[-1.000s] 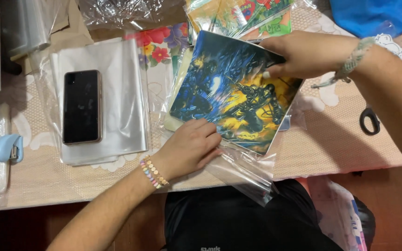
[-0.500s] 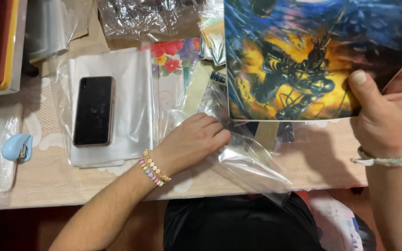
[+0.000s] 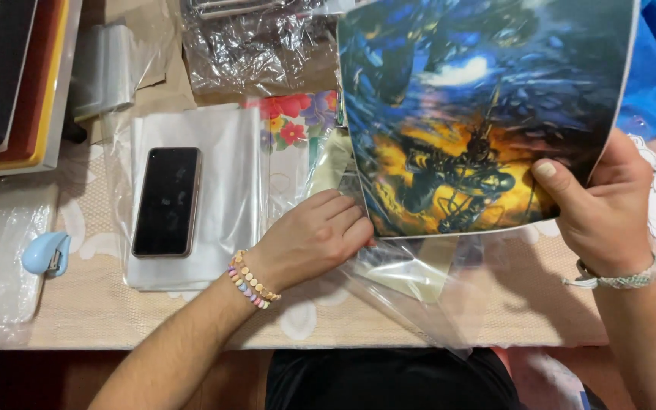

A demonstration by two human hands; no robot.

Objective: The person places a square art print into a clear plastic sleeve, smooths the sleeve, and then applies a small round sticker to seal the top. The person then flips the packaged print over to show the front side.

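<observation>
Looks like a home craft or packing corner, not a shop floor. The counter has a lacy beige cloth on it, and a phone lies on a stack of clear plastic sleeves. Left of the phone there's a small blue tape cutter, above it crumpled cellophane, and to its right a flowery print.
</observation>
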